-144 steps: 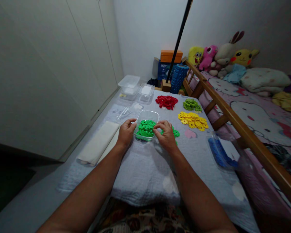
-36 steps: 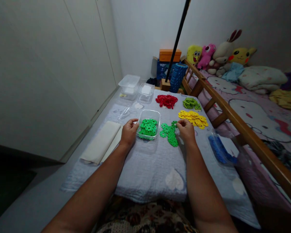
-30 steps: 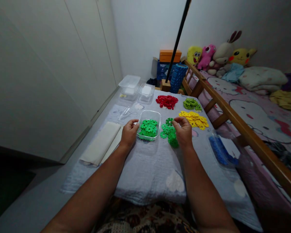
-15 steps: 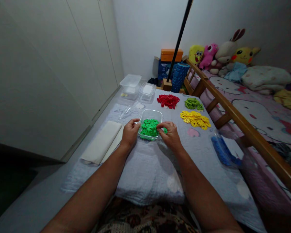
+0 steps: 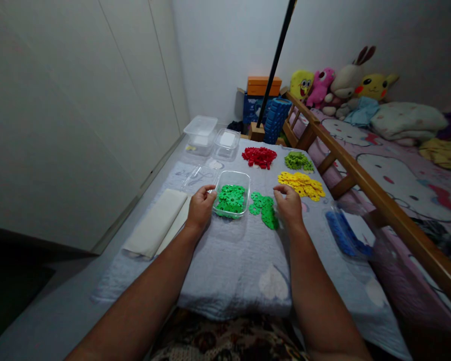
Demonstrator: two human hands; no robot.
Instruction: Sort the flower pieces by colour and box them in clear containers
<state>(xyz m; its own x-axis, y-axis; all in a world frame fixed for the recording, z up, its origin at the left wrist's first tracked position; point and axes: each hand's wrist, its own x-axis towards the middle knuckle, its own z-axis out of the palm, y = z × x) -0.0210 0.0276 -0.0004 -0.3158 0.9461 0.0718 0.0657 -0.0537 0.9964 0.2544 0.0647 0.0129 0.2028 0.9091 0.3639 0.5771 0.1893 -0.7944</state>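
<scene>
A clear plastic container (image 5: 233, 174) stands in front of me, partly filled with green flower-shaped plastic pieces (image 5: 231, 199). At its left rim is my left hand (image 5: 201, 206), thumb and fingers closed on the edge. More green pieces (image 5: 263, 202) lie on the cloth to the right of the container, some overlapping. Just right of these is my right hand (image 5: 289, 204). Its fingers are curled, with the thumb and fingertips slightly apart and nothing visible between them.
Beyond lie piles of red pieces (image 5: 259, 157), light green pieces (image 5: 299, 161) and yellow flower-shaped pieces (image 5: 302, 185). A container of blue pieces (image 5: 348, 235) rests at right by the wooden bed rail (image 5: 361, 170). Clear containers (image 5: 201, 128) stand at back left; folded cream cloth (image 5: 156, 223) lies left.
My right hand has moved right, from the container's right side to beyond the loose green pieces, which now show more fully. My left hand stays at the container's left rim.
</scene>
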